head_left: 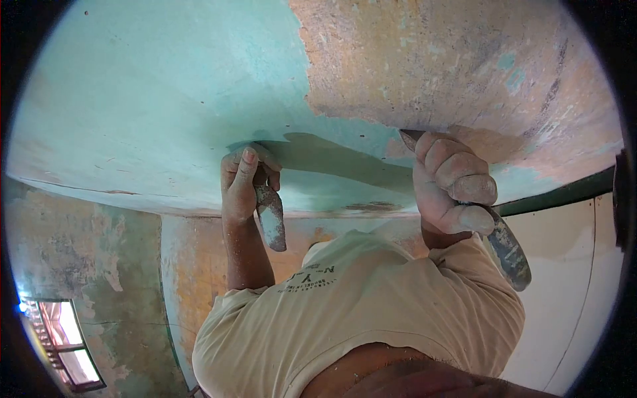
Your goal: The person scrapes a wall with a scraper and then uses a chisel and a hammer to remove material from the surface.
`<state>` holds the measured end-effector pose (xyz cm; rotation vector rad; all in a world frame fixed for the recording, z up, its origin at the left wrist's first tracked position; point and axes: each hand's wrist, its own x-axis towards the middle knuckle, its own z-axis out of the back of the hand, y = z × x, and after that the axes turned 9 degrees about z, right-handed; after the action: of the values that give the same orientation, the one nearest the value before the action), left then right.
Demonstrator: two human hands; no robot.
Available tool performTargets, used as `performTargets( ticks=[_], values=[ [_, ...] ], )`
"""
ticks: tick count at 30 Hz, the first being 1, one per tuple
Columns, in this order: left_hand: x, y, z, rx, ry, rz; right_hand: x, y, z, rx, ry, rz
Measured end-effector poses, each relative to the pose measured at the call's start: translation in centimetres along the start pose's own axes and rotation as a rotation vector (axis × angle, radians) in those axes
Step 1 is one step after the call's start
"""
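Note:
My left hand (pixel 240 176) is closed around a paint-smeared handle (pixel 271 219), which hangs down below the fingers. It looks like a scraper, though its working end is hidden behind the hand at the wall. Farther right, my right hand (pixel 456 174), dusty and tightly closed, grips a scraper (pixel 509 252) by its dark, spotted handle. Its pointed metal tip pokes out past the index finger and meets the wall where the turquoise paint (pixel 166 86) ends. Above that ragged edge lies a bare, brownish patch (pixel 451 66).
My light T-shirt (pixel 371 292) fills the lower middle. A barred window (pixel 70 338) is at lower left, beside a peeling side wall (pixel 99 265). White panels (pixel 564 265) with a dark green trim (pixel 564 197) are on the right.

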<state>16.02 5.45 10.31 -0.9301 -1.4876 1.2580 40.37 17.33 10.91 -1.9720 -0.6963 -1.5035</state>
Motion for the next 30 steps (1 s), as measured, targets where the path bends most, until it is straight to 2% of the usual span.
performTargets(
  ticks=[16,19,22,25,30],
  values=[
    [0.0,0.1,0.5,-0.015,0.045,0.016,0.7,-0.3,-0.7,0.02,0.012,-0.002],
    [0.0,0.3,0.1,-0.063,-0.006,-0.01,-0.2,0.1,-0.2,0.022,-0.124,0.021],
    [-0.1,0.2,0.3,-0.069,0.026,0.01,-0.5,0.5,-0.2,-0.005,-0.148,-0.013],
    [0.1,0.2,0.3,-0.057,0.05,-0.014,-0.3,0.0,-0.4,0.055,-0.136,0.005],
    [-0.1,0.0,0.5,-0.06,0.043,0.007,-1.1,0.8,0.3,-0.038,-0.032,-0.056]
  ],
)
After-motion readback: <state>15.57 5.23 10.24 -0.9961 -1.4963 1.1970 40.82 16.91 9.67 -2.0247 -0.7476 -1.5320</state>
